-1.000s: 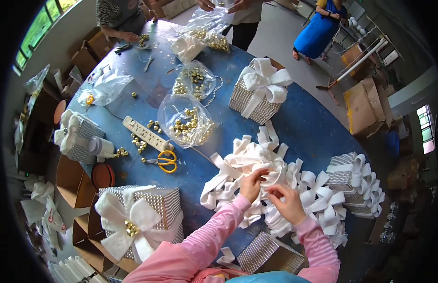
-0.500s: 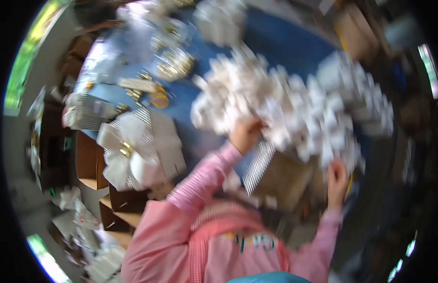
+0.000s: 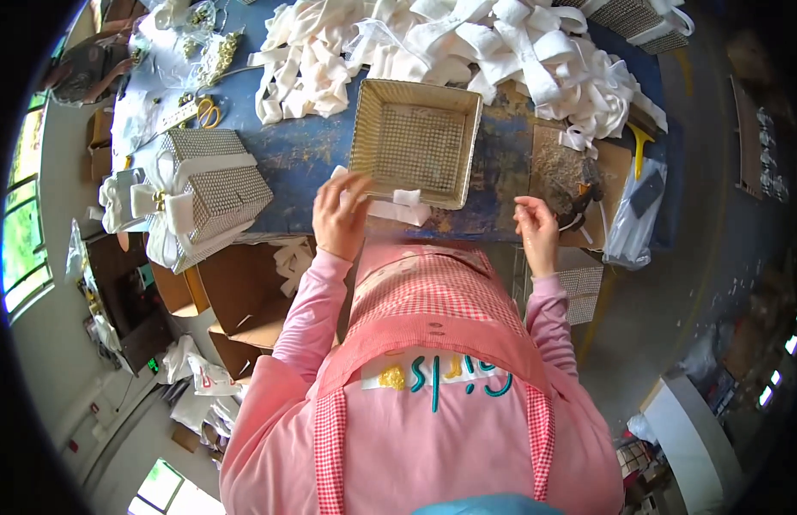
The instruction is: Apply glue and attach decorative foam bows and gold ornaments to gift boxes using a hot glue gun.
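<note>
In the head view, here is the open box (image 3: 418, 142), studded outside, its mouth up toward the wearer on the near part of the blue worktop (image 3: 300, 154), and it is the left hand (image 3: 341, 216) that has the shorter reach! The box's middle lies at about two o'clock from that hand, whose fingers are just beside the near left corner, half bent and slightly parted, blurred at the tips; whether they grip anything, one cannot tell. At three o'clock from the same hand, a white fabric strip (image 3: 398, 211) hugs the box's near edge, its long axis running roughly nine to three, a small end folded over the rim. The box itself looks almost square, so no long axis stands out. Over to the right hand (image 3: 536, 232): loosely curled, thumb near the forefinger, nothing visible in it, with the box well apart at ten o'clock. Nearer that hand, at two o'clock, sits a dark tool (image 3: 578, 209) on a cardboard sheet (image 3: 544, 154). Beyond the box, from eleven round to two o'clock, sprawls the white ribbon heap (image 3: 510, 51), and at nine o'clock from the left hand, a bow-tied box (image 3: 222, 193) stands tilted in view.
</note>
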